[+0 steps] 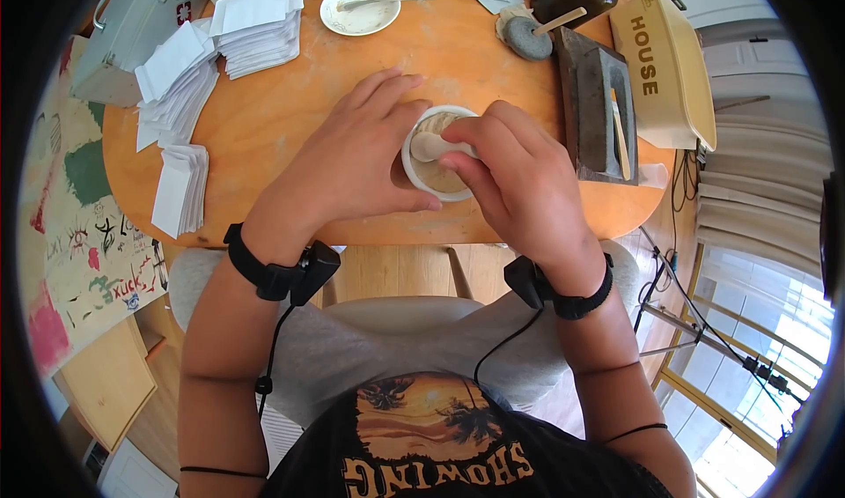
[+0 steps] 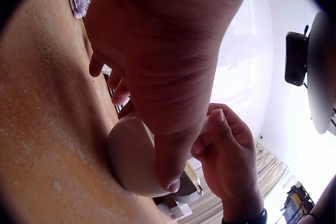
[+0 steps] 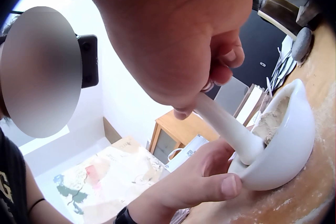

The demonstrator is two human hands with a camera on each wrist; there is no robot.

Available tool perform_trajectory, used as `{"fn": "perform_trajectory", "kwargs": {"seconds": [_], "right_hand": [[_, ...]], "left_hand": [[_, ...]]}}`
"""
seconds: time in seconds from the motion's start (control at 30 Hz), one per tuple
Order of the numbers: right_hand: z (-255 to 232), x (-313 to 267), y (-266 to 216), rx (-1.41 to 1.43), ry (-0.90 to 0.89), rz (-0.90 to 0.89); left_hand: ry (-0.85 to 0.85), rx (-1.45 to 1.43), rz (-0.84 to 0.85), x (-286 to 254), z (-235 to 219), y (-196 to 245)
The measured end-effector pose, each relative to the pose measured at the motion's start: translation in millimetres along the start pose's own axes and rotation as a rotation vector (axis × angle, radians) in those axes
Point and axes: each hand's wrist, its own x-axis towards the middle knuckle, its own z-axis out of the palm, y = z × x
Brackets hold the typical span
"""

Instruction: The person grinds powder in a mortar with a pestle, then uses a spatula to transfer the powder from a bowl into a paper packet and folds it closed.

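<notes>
A white mortar point(image 3: 294, 153) with a spout stands on the wooden table, holding beige powder point(image 1: 437, 178). My left hand point(image 1: 348, 154) steadies it from the left, thumb along the near side and fingers spread toward the far side. In the right wrist view, that thumb lies at the rim. My right hand point(image 1: 528, 177) grips the shaft of a white pestle point(image 3: 228, 129) between thumb and fingers. The pestle is tilted, its rounded head down inside the bowl among the powder. The left wrist view shows the mortar's outer wall point(image 2: 131, 155) beside my left thumb.
Stacks of folded white paper point(image 1: 255, 27) lie at the left. A patterned dish point(image 1: 361, 18) with a utensil across it sits at the back. To the right are a round grey stone point(image 1: 528, 40), a dark stone slab point(image 1: 598, 115) and a cream "HOUSE" box point(image 1: 660, 71).
</notes>
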Motion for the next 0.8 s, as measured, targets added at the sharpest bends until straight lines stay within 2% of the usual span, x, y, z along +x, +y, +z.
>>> {"fn": "perform_trajectory", "kwargs": {"seconds": [0.8], "right_hand": [[4, 4, 10, 0.038, 0.06, 0.079]], "left_hand": [[0.012, 0.011, 0.003, 1, 1, 4]]}}
